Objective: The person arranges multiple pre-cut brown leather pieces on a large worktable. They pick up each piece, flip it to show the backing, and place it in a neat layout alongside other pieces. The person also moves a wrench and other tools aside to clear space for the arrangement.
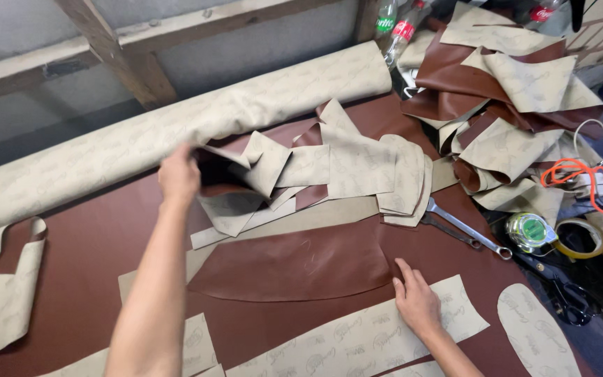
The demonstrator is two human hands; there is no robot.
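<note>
1. Your left hand is up at the far side of the table, fingers curled shut on the edge of a dark brown leather offcut with beige printed backing. The piece is lifted and folded; its free end hangs to the right of your fingers, toward the loose pile of beige-backed cut pieces.
2. Your right hand lies flat, fingers spread and gripping nothing, palm down where the curved brown leather panel meets the long beige paper pattern strip.
3. Key relation: the curved panel runs left-right between your two hands. Its right tip touches your right fingertips; its upper edge sits near and below your left hand. The right hand is the nearer one.
4. The offcut in your left hand sits just in front of the long beige-backed leather roll, which runs diagonally across the far edge.
5. To the right, apart from both hands: steel wrench, green tape measure, yellow tape roll, black scissors.
6. All of it rests on the spread brown leather sheet.
</note>
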